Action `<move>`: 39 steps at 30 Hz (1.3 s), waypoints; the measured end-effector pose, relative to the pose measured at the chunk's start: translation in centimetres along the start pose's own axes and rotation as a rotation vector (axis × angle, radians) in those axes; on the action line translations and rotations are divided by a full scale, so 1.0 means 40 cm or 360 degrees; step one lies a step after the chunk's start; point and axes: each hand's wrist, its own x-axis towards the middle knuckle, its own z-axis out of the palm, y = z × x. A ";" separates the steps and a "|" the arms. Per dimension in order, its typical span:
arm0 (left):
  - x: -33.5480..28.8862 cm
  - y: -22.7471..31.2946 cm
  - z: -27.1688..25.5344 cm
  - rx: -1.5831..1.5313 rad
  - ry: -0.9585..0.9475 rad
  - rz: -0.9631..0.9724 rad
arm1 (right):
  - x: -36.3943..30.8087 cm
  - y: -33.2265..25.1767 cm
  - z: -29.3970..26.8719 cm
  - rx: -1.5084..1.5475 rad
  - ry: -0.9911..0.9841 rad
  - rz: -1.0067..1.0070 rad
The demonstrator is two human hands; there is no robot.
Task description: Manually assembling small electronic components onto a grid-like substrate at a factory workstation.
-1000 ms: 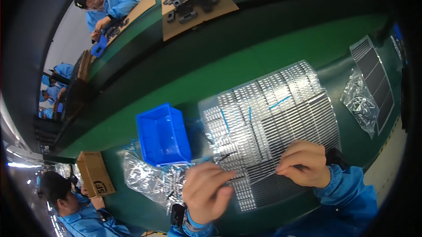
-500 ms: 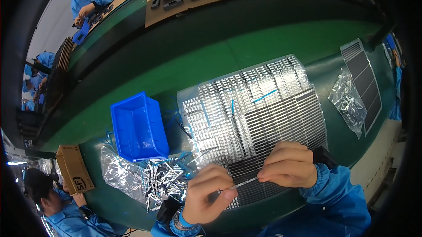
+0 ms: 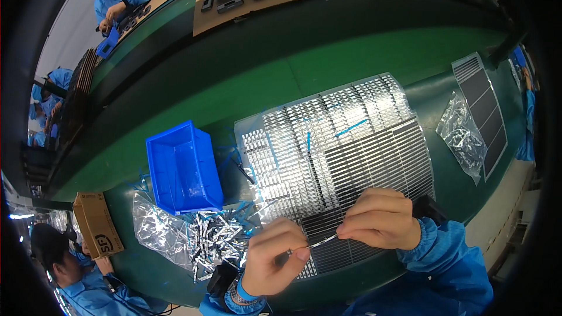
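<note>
Low over a large sheet of silvery strips (image 3: 366,158), my two hands hold a thin narrow strip (image 3: 323,241) between them. My left hand (image 3: 272,257) pinches its left end with thumb and index finger. At the other end, the fingertips of my right hand (image 3: 380,219) close on it. The strip tilts up slightly toward the right; my fingers hide its ends. The sheet has rows of shiny strips at the far and left parts and dark bare backing nearer me. Two loose blue slivers (image 3: 351,128) lie on it.
Left of the sheet stands a blue bin (image 3: 186,169), with a pile of loose silvery strips (image 3: 216,243) and a clear plastic bag (image 3: 158,231) nearby. Another bag (image 3: 462,137) and a dark backing sheet (image 3: 486,114) lie right. A carton (image 3: 98,222) and co-workers are at left.
My right hand has shifted slightly left, toward my left hand, with the strip still between them. My left hand has barely moved.
</note>
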 end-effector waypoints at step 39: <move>0.020 0.006 0.003 0.0842 0.0421 0.0050 | 0.000 -0.016 -0.017 -0.0120 0.0154 0.0243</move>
